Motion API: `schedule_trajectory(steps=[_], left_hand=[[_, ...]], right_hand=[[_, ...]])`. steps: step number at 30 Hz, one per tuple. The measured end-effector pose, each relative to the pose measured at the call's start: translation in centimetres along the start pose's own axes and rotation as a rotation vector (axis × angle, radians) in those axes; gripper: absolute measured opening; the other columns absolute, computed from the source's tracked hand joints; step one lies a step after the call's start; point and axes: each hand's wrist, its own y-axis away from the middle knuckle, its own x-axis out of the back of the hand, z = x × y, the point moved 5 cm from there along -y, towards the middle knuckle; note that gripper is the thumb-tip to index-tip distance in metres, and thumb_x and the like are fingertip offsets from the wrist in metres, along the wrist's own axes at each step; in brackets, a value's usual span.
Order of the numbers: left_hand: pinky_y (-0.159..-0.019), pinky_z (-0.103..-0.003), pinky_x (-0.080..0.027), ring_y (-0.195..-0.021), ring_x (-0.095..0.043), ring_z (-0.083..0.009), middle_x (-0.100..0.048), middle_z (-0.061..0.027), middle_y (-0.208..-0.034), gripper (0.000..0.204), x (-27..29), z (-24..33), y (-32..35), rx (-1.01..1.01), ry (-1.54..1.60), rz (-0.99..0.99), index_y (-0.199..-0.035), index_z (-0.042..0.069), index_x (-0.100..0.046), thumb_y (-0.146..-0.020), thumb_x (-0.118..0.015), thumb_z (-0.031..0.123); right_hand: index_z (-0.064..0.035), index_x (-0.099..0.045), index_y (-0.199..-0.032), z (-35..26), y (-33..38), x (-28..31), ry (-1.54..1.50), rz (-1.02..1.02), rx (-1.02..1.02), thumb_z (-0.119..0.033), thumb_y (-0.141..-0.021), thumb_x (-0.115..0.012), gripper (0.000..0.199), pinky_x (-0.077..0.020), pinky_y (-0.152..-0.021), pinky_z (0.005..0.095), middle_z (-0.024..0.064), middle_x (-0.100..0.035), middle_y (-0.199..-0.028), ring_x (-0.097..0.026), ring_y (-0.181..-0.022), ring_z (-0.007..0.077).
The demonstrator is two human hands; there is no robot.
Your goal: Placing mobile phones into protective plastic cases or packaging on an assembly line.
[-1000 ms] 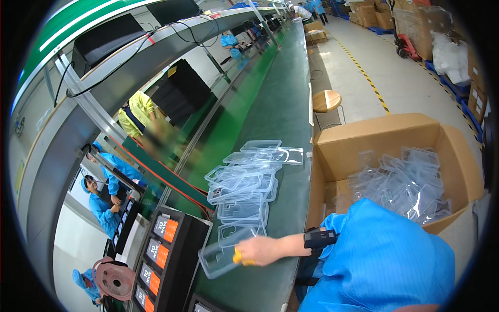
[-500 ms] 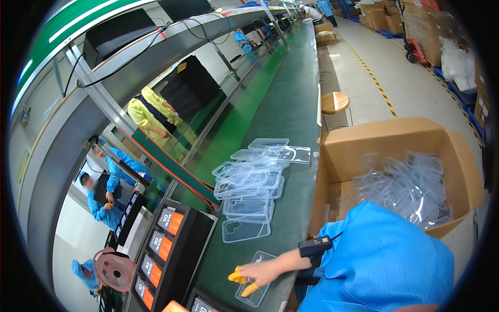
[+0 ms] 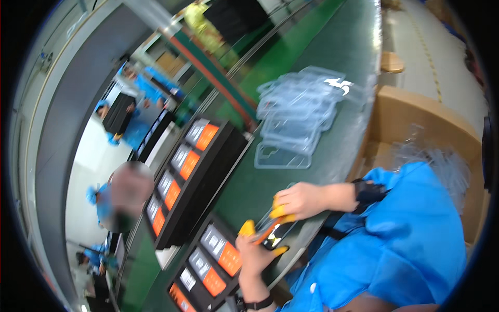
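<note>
Left hand [image 3: 254, 256] now well in view, gripping an orange-edged item [image 3: 266, 232], right hand [image 3: 302, 202] brought close, view swung left and downward.

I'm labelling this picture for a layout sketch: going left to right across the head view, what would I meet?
Blurred round pink object, upper black tray with orange-and-grey pieces, left hand, right hand, open cardboard box.

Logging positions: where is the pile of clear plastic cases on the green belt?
In the head view, the pile of clear plastic cases lies just up and right of centre, beyond the right hand and left of the open cardboard box.
</note>
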Motion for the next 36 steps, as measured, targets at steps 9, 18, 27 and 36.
schedule_trajectory(steps=[9,18,27,36], left_hand=[[-0.078,-0.034,-0.04,-0.09,-0.047,-0.0309,-0.051,-0.0158,-0.092,0.078,-0.9,-0.6,-0.3,0.19,0.076,0.024,-0.11,-0.002,-0.042,-0.044,-0.078,0.02],[-0.087,-0.034,-0.035,-0.103,-0.044,-0.0236,-0.046,-0.0131,-0.111,0.1,0.6,-0.1,2.0,0.21,0.387,0.388,-0.119,-0.001,-0.035,-0.037,-0.084,0.029],[-0.09,-0.033,-0.032,-0.109,-0.038,-0.0208,-0.037,-0.0111,-0.119,0.082,0.9,1.2,2.6,0.061,1.029,0.557,-0.123,0.0,-0.027,-0.055,-0.072,0.011],[-0.086,-0.034,-0.034,-0.1,-0.042,-0.0249,-0.043,-0.0199,-0.11,0.052,2.2,3.0,4.2,0.514,0.686,0.272,-0.118,-0.006,-0.03,-0.08,-0.055,0.02]], right_hand=[[-0.0047,-0.052,-0.099,1.4,2.5,-3.3,0.081,-0.525,-0.396,-0.031,-0.052,-0.071,0.057,-0.0398,-0.081,0.0364,0.0114,-0.046,-0.1,-0.043,-0.101,0.0262],[0.0002,-0.031,-0.121,3.3,0.0,-2.6,-0.111,-0.627,-0.363,-0.056,-0.046,-0.07,0.102,-0.0216,-0.093,0.0458,0.018,-0.042,-0.113,-0.033,-0.112,0.0313],[0.0011,-0.042,-0.107,0.9,1.4,-1.1,0.1,0.038,-0.186,-0.068,-0.043,-0.06,0.096,-0.031,-0.076,0.0387,0.0146,-0.049,-0.092,-0.046,-0.084,0.0279],[0.0011,-0.026,-0.124,-0.4,1.6,-2.9,0.026,-0.031,-0.336,-0.057,-0.045,-0.069,0.107,-0.0167,-0.096,0.0495,0.0191,-0.038,-0.112,-0.034,-0.11,0.0333]])
